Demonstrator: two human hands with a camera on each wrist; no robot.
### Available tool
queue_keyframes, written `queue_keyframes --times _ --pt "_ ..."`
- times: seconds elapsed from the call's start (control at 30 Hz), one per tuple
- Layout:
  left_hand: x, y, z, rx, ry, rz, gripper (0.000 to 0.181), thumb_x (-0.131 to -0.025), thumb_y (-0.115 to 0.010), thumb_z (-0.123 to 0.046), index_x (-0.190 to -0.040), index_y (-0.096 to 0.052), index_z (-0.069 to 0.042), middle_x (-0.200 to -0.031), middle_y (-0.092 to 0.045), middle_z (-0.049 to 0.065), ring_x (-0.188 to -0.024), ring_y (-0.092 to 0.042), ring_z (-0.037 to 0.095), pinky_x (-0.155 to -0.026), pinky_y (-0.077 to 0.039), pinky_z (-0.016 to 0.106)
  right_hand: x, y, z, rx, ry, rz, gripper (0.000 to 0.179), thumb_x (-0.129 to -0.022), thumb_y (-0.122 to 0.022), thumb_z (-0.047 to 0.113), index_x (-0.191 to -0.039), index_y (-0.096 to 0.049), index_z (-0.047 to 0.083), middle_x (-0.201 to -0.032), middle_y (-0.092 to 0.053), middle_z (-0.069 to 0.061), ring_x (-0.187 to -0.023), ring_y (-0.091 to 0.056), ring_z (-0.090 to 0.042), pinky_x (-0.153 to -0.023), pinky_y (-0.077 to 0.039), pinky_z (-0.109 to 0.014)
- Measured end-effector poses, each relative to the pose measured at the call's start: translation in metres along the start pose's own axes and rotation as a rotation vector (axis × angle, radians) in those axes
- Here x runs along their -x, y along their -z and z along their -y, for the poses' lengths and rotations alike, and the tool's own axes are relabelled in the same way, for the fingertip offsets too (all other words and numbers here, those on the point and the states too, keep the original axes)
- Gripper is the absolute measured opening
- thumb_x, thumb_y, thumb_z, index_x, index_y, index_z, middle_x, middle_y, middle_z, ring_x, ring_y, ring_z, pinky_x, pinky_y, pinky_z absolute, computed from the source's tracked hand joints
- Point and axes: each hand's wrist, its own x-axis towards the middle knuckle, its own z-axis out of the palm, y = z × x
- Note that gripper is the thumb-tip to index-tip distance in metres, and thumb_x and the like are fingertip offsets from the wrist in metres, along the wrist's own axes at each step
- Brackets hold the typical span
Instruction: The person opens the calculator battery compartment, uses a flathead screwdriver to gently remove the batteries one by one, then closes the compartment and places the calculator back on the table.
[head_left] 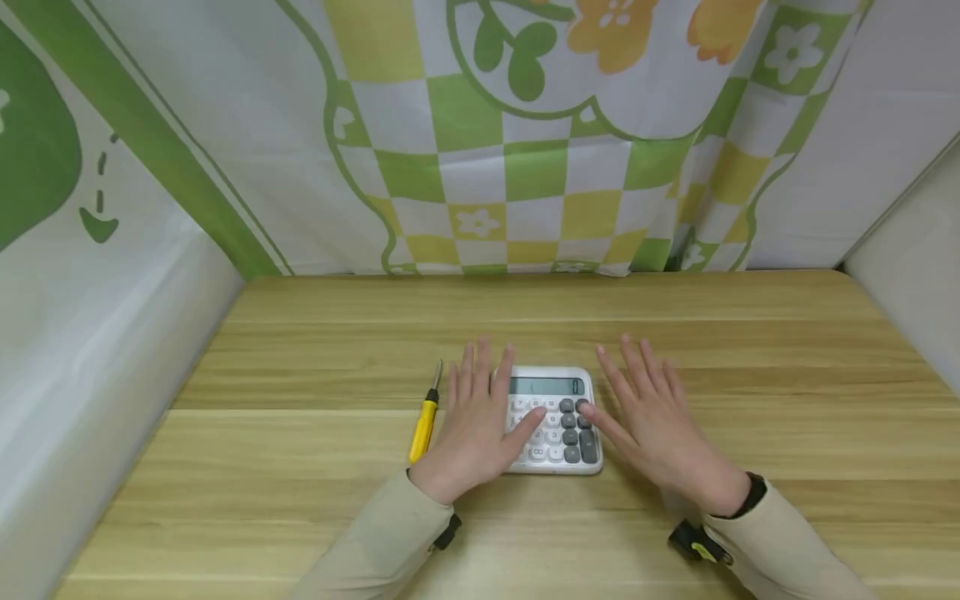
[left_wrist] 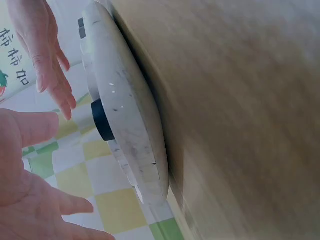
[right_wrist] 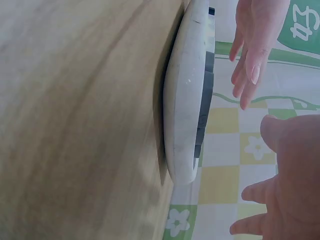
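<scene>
We are hovering our left grip (head_left: pixel 476 429) and right grip (head_left: pixel 662 429), both spread wide and holding nothing, about the calculator (head_left: pixel 551 468) at the head view's lower centre, and should be approaching it evenly and lightly from both sides, brushing no keys (head_left: pixel 572 454) by accident.

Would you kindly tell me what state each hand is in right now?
Left hand: open, fingers extended above the calculator, holding nothing.
Right hand: open, fingers spread, holding nothing.
</scene>
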Motion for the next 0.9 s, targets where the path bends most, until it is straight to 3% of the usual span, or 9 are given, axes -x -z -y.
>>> queue_keyframes --times 0.27,0.4,0.53,0.7,0.9 --pt "0.0005 0.0037 -0.0020 0.115 0.048 0.022 0.080 -0.095 -0.052 -0.045 -0.151 -0.019 0.002 -0.156 -0.009 0.029 -0.145 -0.010 0.043 -0.116 -0.014 0.054 -0.0009 -0.0024 0.0001 -0.023 0.053 -0.044 0.069 -0.098 -0.049 0.045 -0.151 -0.028 0.007 -0.156 -0.019 -0.025 -0.144 -0.011 -0.045 -0.110 -0.016 -0.066" --pt "0.0011 0.0052 -0.0027 0.164 0.083 0.052 0.078 -0.095 -0.052 -0.043 -0.150 -0.020 0.003 -0.156 -0.012 0.027 -0.144 -0.016 0.043 -0.115 -0.020 0.053 0.0004 -0.0044 -0.0004 -0.038 0.111 -0.096 0.065 -0.094 -0.059 0.037 -0.145 -0.038 0.002 -0.151 -0.027 -0.029 -0.139 -0.024 -0.048 -0.108 -0.025 -0.065" --pt "0.0010 0.0048 -0.0014 0.197 0.086 0.039 0.077 -0.095 -0.056 -0.039 -0.147 -0.024 0.007 -0.153 -0.021 0.030 -0.140 -0.026 0.042 -0.114 -0.025 0.052 0.0016 -0.0055 -0.0002 -0.077 0.149 -0.119 0.063 -0.090 -0.066 0.030 -0.140 -0.043 -0.001 -0.144 -0.034 -0.035 -0.129 -0.040 -0.050 -0.101 -0.037 -0.062" --pt "0.0009 0.0037 0.0016 0.210 0.080 -0.003 0.074 -0.090 -0.065 -0.031 -0.142 -0.032 0.009 -0.136 -0.042 0.030 -0.121 -0.049 0.038 -0.105 -0.040 0.048 0.0029 -0.0057 0.0015 -0.121 0.161 -0.104 0.061 -0.087 -0.070 0.026 -0.137 -0.047 -0.001 -0.136 -0.043 -0.037 -0.117 -0.052 -0.049 -0.090 -0.047 -0.058" --pt "0.0019 0.0036 0.0031 0.210 0.132 0.023 0.075 -0.086 -0.069 -0.031 -0.141 -0.034 0.006 -0.132 -0.044 0.028 -0.105 -0.056 0.034 -0.092 -0.049 0.048 0.0035 -0.0071 0.0042 -0.141 0.175 -0.097 0.057 -0.085 -0.073 0.022 -0.133 -0.053 -0.002 -0.127 -0.053 -0.029 -0.098 -0.062 -0.035 -0.078 -0.054 -0.047"
